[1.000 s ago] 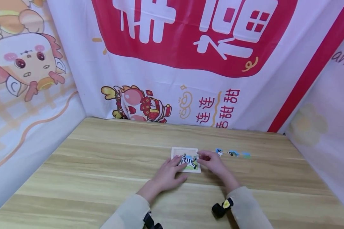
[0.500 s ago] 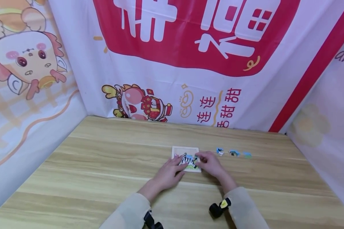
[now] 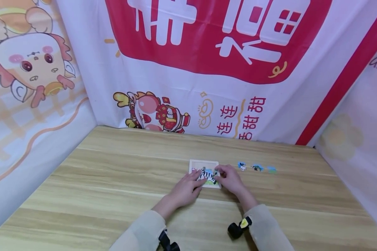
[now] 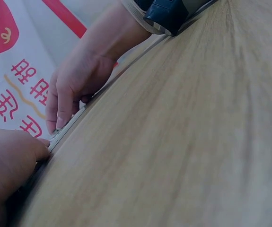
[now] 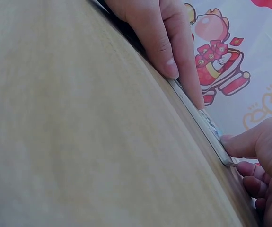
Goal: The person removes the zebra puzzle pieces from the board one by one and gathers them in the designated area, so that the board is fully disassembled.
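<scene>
A small jigsaw puzzle with a zebra picture (image 3: 207, 177) lies in a pale tray frame (image 3: 204, 161) on the table. My left hand (image 3: 183, 190) rests on the frame's left side, its fairly straight fingers lying over the pieces. At the right edge, my right hand (image 3: 230, 179) pinches a puzzle piece with thumb and forefinger, against the zebra picture; the piece is mostly hidden. In the right wrist view, the right thumb (image 5: 242, 142) touches the top of the frame, while the other fingers curl beside its corner. The upper part of the frame shows bare backing.
Loose puzzle pieces lie in a row right of the frame: a black-and-white one (image 3: 242, 166), a dark-and-blue one (image 3: 257, 167) and a blue-green one (image 3: 272, 169). The wood-grain table (image 3: 128, 167) ends at printed cloth hangings (image 3: 163, 76) behind and at the sides.
My right hand has shifted slightly left, closer onto the puzzle's right edge. The left thumb has drawn in toward the frame. The loose pieces lie as before.
</scene>
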Demonstrator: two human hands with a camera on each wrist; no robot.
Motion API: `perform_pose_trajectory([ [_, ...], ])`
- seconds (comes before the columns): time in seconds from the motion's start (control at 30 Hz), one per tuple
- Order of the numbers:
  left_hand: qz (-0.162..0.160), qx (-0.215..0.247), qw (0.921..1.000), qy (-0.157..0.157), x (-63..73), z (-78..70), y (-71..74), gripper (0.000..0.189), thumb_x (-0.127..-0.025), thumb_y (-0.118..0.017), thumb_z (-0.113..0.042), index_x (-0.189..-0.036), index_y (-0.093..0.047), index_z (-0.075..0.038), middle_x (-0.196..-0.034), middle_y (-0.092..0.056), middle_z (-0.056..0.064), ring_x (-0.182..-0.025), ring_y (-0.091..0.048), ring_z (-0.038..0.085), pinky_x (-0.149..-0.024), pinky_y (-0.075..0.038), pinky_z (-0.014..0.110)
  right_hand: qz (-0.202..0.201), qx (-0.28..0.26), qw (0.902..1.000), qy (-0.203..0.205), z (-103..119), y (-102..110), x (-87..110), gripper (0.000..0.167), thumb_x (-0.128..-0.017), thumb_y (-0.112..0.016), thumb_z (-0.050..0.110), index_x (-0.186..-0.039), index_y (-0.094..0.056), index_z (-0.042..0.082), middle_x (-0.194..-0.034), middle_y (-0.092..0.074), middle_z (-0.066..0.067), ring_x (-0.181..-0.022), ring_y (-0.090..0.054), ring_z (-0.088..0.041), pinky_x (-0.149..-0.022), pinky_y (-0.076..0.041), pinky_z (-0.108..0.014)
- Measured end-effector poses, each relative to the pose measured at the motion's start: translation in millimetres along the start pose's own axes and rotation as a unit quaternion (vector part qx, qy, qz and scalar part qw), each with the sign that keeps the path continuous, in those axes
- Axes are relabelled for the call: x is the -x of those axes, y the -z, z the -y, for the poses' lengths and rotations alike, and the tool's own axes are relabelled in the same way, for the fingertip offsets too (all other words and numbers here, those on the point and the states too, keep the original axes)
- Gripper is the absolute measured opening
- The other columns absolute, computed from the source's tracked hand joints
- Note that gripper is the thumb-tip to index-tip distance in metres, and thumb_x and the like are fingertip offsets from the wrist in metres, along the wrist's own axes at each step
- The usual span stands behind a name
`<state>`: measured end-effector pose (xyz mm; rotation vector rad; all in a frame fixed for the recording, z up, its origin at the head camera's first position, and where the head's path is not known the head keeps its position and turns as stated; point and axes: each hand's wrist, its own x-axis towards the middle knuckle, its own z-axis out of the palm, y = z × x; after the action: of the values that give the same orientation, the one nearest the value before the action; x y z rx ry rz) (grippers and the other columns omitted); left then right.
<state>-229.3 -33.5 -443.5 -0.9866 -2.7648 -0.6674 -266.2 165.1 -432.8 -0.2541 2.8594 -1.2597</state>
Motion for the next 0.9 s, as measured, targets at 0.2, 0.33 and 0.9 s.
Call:
perform_pose_trajectory([
  [0.2, -0.005, 0.001, 1.0000, -0.005, -0.2, 0.3, -0.8, 0.035, -0.088, -0.048, -0.021, -0.122, -0.050, -0.013, -0.134, -0.032, 0.014, -0.123, -0.025, 0.028, -0.099, -0.020, 0.042, -0.012, -0.023, 0.9995, 0.017, -0.7, -1.0, 1.9, 0.029, -0.074, -0.065, 0.006, -0.102, -0.059, 0.007, -0.086, -0.049, -0.006, -0.077, -0.044, -0.019, -0.068, -0.040, -0.032],
  [0.33, -0.004, 0.001, 1.0000, -0.005, -1.2, 0.8, -1.4, 0.036, -0.088, -0.048, -0.022, -0.122, -0.050, -0.012, -0.134, -0.032, 0.014, -0.123, -0.025, 0.028, -0.099, -0.021, 0.042, -0.021, -0.040, 0.9987, 0.024, -0.9, -1.2, 2.6, 0.030, -0.073, -0.065, 0.003, -0.102, -0.058, 0.005, -0.088, -0.051, -0.007, -0.079, -0.046, -0.020, -0.071, -0.041, -0.033],
  [0.9, 0.003, 0.011, 0.9999, -0.004, 0.2, 0.6, 0.3, 0.038, -0.087, -0.048, -0.025, -0.123, -0.049, -0.012, -0.135, -0.030, 0.014, -0.124, -0.024, 0.027, -0.100, -0.019, 0.042, -0.017, -0.052, 0.9985, 0.001, -4.2, -3.1, -1.2, 0.035, -0.073, -0.065, 0.003, -0.107, -0.059, 0.007, -0.084, -0.056, -0.002, -0.073, -0.049, -0.017, -0.066, -0.043, -0.030],
])
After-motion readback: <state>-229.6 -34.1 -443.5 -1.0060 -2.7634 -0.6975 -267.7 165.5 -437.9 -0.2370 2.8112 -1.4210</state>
